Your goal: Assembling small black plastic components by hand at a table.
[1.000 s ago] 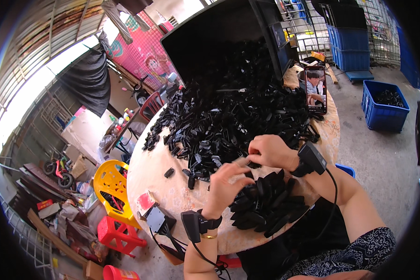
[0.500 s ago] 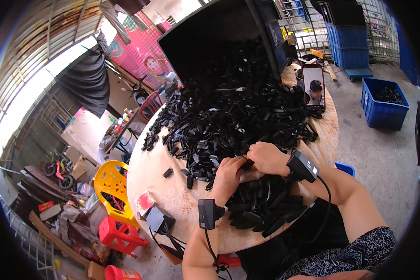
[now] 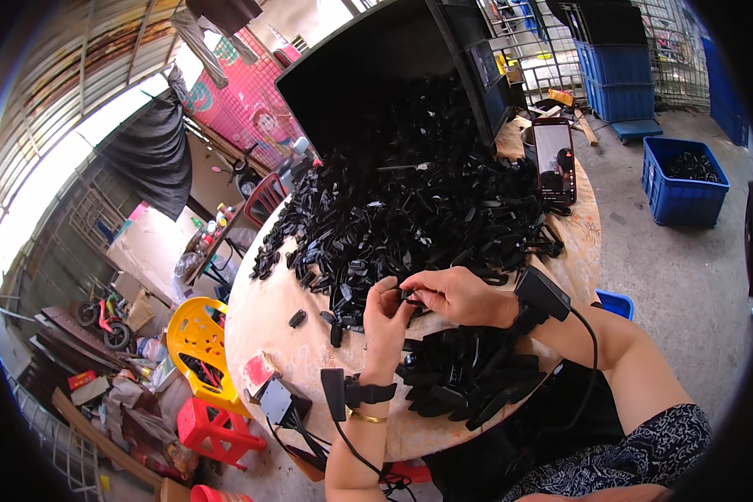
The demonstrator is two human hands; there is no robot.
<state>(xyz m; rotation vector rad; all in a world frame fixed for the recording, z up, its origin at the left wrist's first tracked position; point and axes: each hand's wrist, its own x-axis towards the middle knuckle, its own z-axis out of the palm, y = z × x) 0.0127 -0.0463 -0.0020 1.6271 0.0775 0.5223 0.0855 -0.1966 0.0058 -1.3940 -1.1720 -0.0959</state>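
Note:
Between my hands, above the front of the round table, is a small black plastic piece (image 3: 405,295); its exact kind is hidden by the fingers. My left hand (image 3: 386,318) pinches it from the left, thumb and fingertips closed. From the right, my right hand (image 3: 452,294) holds the same piece with its fingertips. Behind them spreads a large heap of small black plastic parts (image 3: 410,209). Closer to my body, below the right hand, lies a pile of longer black pieces (image 3: 477,376). A few single black parts (image 3: 298,318) lie left of the heap.
A large black bin (image 3: 368,75) lies tipped on the table (image 3: 259,335), its opening toward me. A phone (image 3: 555,163) stands at the right. Left are a yellow chair (image 3: 199,343) and red stool (image 3: 217,431); a blue crate (image 3: 686,184) stands on the floor at right.
Both hands have come away from the heap's front edge, moving slightly left. My left hand has turned palm up, and the small black piece now shows between the fingertips.

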